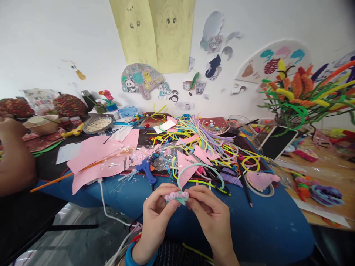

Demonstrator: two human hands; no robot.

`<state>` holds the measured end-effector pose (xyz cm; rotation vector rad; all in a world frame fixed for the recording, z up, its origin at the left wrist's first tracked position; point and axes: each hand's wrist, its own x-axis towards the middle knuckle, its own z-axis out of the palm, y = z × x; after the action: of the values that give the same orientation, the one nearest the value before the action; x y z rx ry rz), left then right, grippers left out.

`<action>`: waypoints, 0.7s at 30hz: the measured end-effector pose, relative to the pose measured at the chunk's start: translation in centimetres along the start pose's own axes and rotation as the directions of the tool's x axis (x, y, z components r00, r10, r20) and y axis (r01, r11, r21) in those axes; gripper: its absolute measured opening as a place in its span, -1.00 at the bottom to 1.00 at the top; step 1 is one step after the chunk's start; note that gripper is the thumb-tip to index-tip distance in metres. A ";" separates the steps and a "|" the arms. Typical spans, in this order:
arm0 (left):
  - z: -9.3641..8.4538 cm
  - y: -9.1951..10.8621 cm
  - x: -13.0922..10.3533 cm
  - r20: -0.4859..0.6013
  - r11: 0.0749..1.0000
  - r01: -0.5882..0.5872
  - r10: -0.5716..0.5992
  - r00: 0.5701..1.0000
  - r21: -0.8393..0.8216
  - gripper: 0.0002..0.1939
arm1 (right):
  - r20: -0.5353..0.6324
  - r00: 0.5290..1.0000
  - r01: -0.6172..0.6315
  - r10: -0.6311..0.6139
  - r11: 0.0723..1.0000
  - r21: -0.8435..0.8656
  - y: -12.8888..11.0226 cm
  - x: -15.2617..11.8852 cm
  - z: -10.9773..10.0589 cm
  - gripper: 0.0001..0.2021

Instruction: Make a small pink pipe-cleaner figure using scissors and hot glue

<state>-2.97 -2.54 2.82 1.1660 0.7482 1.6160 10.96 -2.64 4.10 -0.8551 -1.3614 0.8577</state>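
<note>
Both hands meet just before the blue table's (263, 221) near edge: the left hand (156, 214) and right hand (206, 212) pinch a small pink-and-mint pipe-cleaner piece (177, 195) with fingertips closed on it. A slack pinch could let it untwist or drop. Beyond lie pink paper sheets (94, 159), tangled pipe cleaners (199, 136) and a blue glue gun (146, 170), crowding the tabletop.

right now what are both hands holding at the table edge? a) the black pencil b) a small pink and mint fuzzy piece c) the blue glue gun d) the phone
b: the left hand and right hand pinch a small pink and mint fuzzy piece between them, while the blue glue gun, black pencil and phone lie untouched on the table.
</note>
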 end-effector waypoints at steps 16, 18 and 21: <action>0.3 -0.4 -1.0 0.095 0.972 -0.236 0.234 0.968 0.011 -0.76 | -0.009 0.984 0.174 -0.176 0.981 -0.079 -0.5 -0.5 0.0 -0.74; 0.3 -0.4 -1.0 0.092 0.974 -0.226 0.225 0.970 0.000 -0.77 | -0.013 0.984 0.177 -0.179 0.980 -0.087 -0.4 -0.5 0.0 -0.74; 0.5 -0.2 -0.9 0.087 0.979 -0.201 0.201 0.976 -0.017 -0.78 | -0.021 0.984 0.176 -0.179 0.979 -0.100 -0.3 -0.5 0.2 -0.73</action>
<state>-2.32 -3.31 2.52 1.3330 0.5812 1.7190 10.77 -3.27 4.17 -0.8042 -1.4397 0.6422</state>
